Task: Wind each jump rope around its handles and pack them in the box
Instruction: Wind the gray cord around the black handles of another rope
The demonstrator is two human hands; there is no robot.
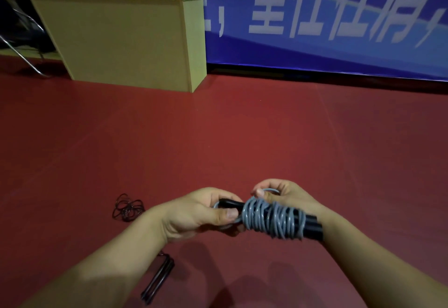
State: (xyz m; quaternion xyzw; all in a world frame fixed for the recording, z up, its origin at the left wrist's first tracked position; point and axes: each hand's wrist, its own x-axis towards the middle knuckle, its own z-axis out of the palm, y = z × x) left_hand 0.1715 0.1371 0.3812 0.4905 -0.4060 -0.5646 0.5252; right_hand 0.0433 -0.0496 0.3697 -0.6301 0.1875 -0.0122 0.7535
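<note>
My left hand (pixel 201 213) grips the black handles (pixel 312 227) at one end, right hand (pixel 281 193) pinches the last loop of grey rope (pixel 274 218) over them. Coils are tight, glossy, plasticky; I judge this winding nearly done, tail still needs tucking. Second rope (pixel 128 208), thin dark cord in a loose tangle, its handles (pixel 157 281) beside it on the red floor (pixel 242 138), unwound. Cardboard box (pixel 121 41) well apart by the banner (pixel 315 16), nothing visibly packed

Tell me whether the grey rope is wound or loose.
Almost fully wound: the grey rope coils around the black handles; the right hand pinches a last loop.
</note>
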